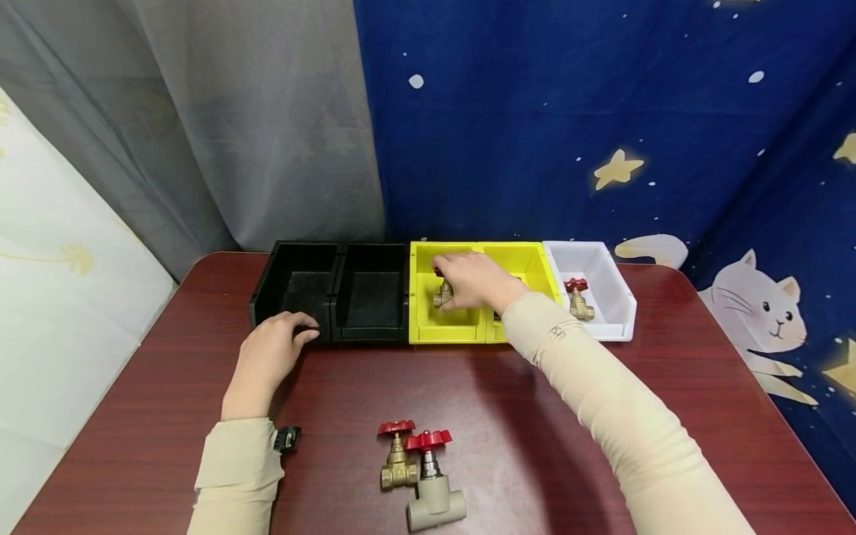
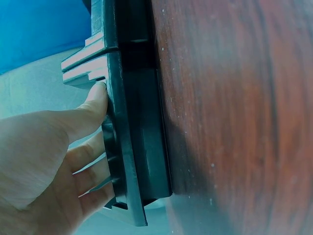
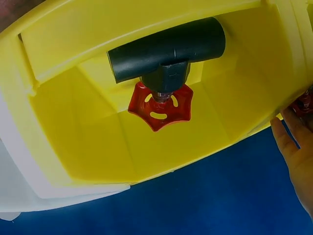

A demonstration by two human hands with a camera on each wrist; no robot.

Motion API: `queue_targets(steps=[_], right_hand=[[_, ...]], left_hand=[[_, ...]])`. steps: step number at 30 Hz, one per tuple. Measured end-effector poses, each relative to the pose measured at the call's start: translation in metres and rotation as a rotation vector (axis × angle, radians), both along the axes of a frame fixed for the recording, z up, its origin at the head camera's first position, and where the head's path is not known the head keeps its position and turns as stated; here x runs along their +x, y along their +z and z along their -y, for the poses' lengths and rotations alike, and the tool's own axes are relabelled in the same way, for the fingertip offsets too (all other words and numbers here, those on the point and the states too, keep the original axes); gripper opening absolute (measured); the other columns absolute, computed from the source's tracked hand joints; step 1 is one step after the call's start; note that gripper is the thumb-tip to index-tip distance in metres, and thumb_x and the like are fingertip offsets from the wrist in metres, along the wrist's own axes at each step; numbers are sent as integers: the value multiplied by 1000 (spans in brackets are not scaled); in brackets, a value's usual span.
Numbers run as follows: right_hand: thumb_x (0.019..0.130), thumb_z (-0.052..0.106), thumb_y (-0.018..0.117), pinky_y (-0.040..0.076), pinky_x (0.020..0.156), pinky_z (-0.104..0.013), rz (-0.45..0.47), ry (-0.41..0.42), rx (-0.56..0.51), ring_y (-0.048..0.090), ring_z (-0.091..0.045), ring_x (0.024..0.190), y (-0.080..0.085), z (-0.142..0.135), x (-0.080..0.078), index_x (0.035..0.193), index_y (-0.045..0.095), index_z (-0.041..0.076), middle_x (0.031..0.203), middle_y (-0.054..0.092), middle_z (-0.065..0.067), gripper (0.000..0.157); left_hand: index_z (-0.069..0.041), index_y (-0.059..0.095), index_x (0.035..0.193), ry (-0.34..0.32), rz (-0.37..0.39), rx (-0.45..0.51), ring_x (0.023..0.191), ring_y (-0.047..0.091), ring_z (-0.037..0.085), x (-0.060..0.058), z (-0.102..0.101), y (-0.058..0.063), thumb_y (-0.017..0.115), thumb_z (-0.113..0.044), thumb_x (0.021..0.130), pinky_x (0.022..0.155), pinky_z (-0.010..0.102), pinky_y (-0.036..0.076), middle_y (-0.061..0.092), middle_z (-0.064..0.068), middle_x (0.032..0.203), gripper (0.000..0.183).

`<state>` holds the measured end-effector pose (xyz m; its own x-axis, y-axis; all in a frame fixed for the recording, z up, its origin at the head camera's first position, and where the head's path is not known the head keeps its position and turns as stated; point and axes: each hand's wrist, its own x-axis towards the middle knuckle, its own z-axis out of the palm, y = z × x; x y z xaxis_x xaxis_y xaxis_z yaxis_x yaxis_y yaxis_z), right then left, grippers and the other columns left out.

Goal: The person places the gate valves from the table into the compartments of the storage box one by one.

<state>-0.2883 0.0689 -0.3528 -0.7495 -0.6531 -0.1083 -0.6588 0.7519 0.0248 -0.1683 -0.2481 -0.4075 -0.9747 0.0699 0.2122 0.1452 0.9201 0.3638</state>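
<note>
My right hand point(image 1: 478, 281) reaches into the left yellow bin point(image 1: 446, 334) and grips a brass valve point(image 1: 443, 295) with a red handwheel. Only part of that valve shows between thumb and fingers. In the right wrist view, the fingers appear at the right edge, by the red wheel point(image 3: 304, 104). My left hand point(image 1: 270, 357) rests at the front of the leftmost black bin point(image 2: 142, 132). Its thumb touches the rim in the left wrist view, with the other fingers straight along the rim's far side.
A dark tee-shaped valve point(image 3: 168, 51) with a red wheel lies in the right yellow bin point(image 3: 186, 147). The white bin point(image 1: 618, 331) holds a brass valve point(image 1: 579, 303). Nearer on the table point(image 1: 348, 394) stand another brass valve point(image 1: 399, 469) and a beige plastic valve point(image 1: 435, 501). A second black bin point(image 1: 371, 331) adjoins.
</note>
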Motion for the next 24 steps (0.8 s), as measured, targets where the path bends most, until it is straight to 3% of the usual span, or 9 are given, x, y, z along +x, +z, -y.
queue_targets(steps=[24], right_hand=[[70,54,74,42,96,-42,-4,27,59,56,-25,108,-20,10,-1,125,45,7,116,58,-9,78]], left_hand=[[-13,68,102,-3,1,5,95,58,36,-1,2,-2,65,-23,88,78,56,45,63,13,103,17]])
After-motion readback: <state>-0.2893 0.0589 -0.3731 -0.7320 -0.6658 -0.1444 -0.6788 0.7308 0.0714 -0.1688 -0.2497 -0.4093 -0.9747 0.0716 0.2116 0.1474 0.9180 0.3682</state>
